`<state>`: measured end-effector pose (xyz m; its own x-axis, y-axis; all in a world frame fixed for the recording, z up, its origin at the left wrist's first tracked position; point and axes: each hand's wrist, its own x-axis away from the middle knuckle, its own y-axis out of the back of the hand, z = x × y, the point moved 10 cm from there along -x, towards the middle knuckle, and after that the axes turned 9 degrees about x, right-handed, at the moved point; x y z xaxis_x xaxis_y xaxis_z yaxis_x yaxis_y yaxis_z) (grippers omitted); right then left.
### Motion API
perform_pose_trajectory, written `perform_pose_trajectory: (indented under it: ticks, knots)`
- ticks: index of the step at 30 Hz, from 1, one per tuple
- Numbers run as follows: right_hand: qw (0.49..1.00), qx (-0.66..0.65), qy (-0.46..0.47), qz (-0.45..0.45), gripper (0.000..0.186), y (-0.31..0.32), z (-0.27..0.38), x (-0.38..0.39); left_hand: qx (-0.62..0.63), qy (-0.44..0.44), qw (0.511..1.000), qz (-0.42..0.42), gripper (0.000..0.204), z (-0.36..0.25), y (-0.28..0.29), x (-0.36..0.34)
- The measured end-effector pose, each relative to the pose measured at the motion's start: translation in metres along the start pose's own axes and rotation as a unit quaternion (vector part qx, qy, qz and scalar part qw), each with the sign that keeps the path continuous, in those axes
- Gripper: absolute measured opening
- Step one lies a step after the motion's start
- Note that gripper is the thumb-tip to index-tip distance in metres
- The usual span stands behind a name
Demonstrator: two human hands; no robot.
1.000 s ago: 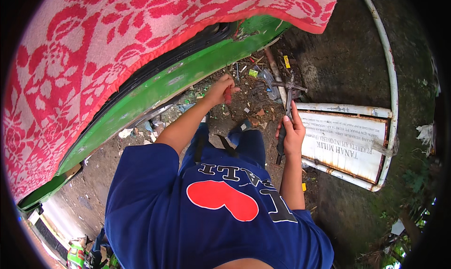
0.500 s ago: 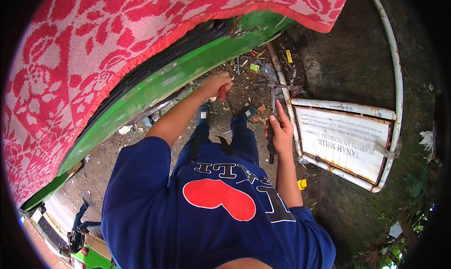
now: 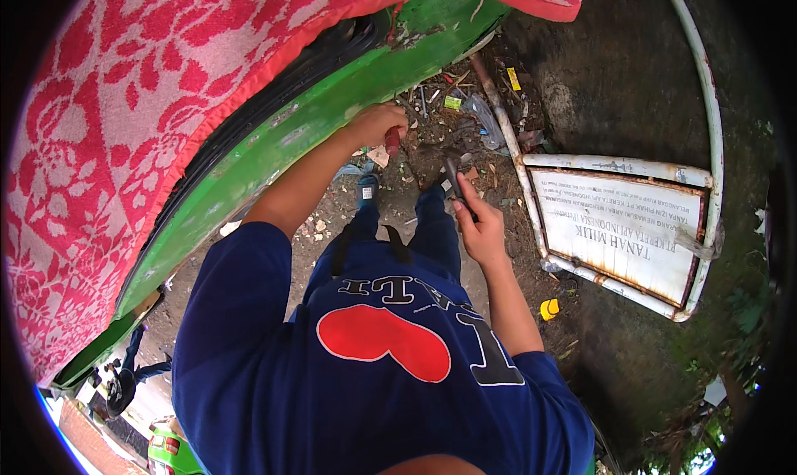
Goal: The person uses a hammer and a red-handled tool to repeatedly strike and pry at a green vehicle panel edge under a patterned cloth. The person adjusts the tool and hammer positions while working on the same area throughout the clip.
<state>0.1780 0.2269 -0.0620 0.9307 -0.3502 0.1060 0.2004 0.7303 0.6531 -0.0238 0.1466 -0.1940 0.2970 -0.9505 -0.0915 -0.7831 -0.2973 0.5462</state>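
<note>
My left hand [image 3: 374,126] is closed on a red-handled tool [image 3: 392,141], held beside the lower part of a green body panel [image 3: 274,147] with black trim and scuffed paint. My right hand [image 3: 480,226] grips a dark metal tool [image 3: 455,176], which points away from me, a little right of the red handle and lower in the picture. The far end of that tool is hard to make out against the ground. A pink-and-red floral blanket [image 3: 116,101] drapes over the green panel.
A rusty white pipe frame with a sign [image 3: 614,234] lies at the right. Litter, a plastic bag [image 3: 480,118] and a yellow object [image 3: 549,309] are on the dirt around my feet. Another person [image 3: 124,384] and a green object [image 3: 166,450] show at the lower left.
My left hand has moved up and slightly left with the red tool. My right hand has shifted left with the dark tool, whose crossed head has become less distinct.
</note>
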Motion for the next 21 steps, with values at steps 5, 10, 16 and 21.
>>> perform_pose_trajectory:
  ticks: [5, 10, 16, 21]
  knots:
    - [0.962, 0.104, 0.236, -0.093, 0.048, -0.013, 0.04, 0.015, 0.002, -0.009, 1.0, 0.019, 0.016, -0.002, 0.001, -0.002]
    - [0.968, 0.19, 0.156, -0.048, 0.055, -0.037, 0.015, -0.01, 0.006, -0.023, 1.0, 0.012, 0.013, 0.003, 0.004, -0.006]
    - [0.956, 0.214, 0.196, -0.054, 0.058, -0.051, 0.024, 0.001, 0.047, -0.001, 0.999, -0.009, 0.016, -0.004, 0.007, -0.011]
    - [0.953, 0.181, 0.222, -0.094, 0.058, -0.046, 0.022, 0.014, 0.082, -0.016, 0.997, 0.003, 0.017, -0.01, 0.013, -0.016]
